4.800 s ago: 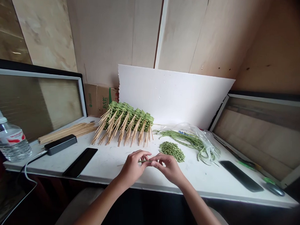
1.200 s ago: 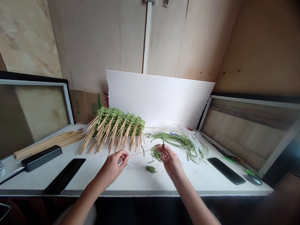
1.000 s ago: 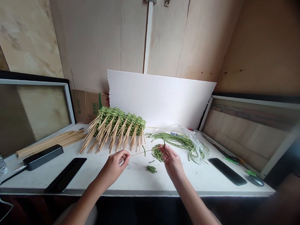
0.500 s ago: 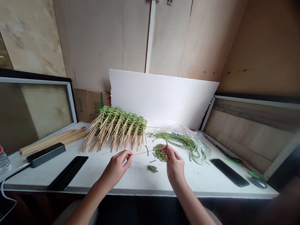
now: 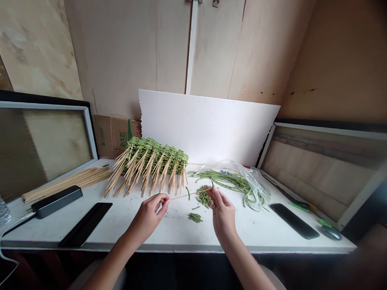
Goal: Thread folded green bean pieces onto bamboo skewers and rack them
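My left hand is closed in a pinch on the left end of a thin bamboo skewer. One cut green bean piece hangs across the skewer between my hands. At the skewer's other end, my right hand pinches a second bean piece; whether the tip has gone through it is hidden by the fingers. A pile of cut bean pieces lies just behind my right fingertips. Nearer to me is a small bunch of pieces on the white table.
Filled bean skewers are stacked at back left, sticks toward me. Bare skewers lie farther left, near a black box and a dark phone-like slab. Long beans in clear plastic and another dark slab are right.
The whole view has shifted slightly. Both hands keep the same grip, and the bean piece on the skewer stays at about the same spot along it.
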Available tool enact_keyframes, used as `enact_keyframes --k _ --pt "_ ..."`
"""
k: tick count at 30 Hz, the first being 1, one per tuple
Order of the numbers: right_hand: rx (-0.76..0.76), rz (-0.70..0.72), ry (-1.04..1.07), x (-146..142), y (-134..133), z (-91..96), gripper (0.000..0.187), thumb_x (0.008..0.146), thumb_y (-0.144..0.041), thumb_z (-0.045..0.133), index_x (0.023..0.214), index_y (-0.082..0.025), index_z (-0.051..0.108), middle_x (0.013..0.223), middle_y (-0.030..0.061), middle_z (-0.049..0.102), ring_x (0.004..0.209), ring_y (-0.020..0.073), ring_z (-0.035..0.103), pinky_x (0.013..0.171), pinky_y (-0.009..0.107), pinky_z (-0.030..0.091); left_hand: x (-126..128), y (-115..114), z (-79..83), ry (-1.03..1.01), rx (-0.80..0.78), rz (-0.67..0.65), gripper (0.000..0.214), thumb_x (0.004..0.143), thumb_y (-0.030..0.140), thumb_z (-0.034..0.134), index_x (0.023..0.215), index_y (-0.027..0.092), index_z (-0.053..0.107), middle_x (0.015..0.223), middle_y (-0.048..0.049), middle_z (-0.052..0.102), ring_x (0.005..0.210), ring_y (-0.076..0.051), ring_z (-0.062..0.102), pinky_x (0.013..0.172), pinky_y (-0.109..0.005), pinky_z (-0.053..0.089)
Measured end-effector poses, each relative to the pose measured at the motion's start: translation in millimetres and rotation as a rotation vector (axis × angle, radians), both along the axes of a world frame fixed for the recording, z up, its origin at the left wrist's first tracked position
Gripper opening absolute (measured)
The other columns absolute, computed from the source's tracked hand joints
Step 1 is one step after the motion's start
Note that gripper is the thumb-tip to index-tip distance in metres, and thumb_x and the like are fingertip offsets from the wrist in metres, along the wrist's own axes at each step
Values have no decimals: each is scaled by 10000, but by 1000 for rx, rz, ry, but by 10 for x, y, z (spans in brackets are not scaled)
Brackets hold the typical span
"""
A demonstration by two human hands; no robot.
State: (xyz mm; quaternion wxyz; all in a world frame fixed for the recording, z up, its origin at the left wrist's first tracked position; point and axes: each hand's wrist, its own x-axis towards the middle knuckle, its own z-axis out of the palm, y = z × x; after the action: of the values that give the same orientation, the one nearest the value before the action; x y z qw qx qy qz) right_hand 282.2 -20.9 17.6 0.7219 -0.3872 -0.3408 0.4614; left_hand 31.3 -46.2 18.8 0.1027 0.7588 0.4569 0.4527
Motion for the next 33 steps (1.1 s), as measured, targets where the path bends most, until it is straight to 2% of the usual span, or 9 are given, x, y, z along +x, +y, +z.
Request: enact_keyframes --k 7,11,18,26,33 --pt "38 113 89 25 -61 134 361 728 -456 882 991 -222 802 1087 115 801 1160 316 703 674 290 510 -35 22 0 -19 32 28 162 1010 326 533 976 213 645 797 -13 676 616 -140 527 601 -248 425" --pt "37 104 88 44 -59 136 292 746 -438 873 930 -222 800 1076 108 799 1174 305 696 659 275 497 -26 17 -9 -26 28 14 152 1013 319 537 986 215 645 816 -17 680 635 -142 540 613 -249 434" --pt "36 48 16 94 -27 132 300 728 -457 862 897 -219 792 1056 122 800 1152 325 693 666 303 512 -13 -32 33 -7 33 -26 155 1032 302 518 1002 220 647 900 -32 699 728 -158 608 684 -255 475" --pt "84 80 4 48 -50 133 274 729 -432 862 864 -209 775 1013 119 804 1112 320 705 614 280 500 -74 -29 58 16 71 -31 149 1033 273 516 1021 219 654 949 -38 706 792 -167 639 748 -262 495" --pt "108 74 -25 40 -72 161 263 749 -422 860 875 -206 779 1008 118 807 1094 318 705 623 286 515 -25 -42 68 1 63 -45 143 1028 269 522 997 217 652 914 -22 702 766 -153 632 719 -248 487"
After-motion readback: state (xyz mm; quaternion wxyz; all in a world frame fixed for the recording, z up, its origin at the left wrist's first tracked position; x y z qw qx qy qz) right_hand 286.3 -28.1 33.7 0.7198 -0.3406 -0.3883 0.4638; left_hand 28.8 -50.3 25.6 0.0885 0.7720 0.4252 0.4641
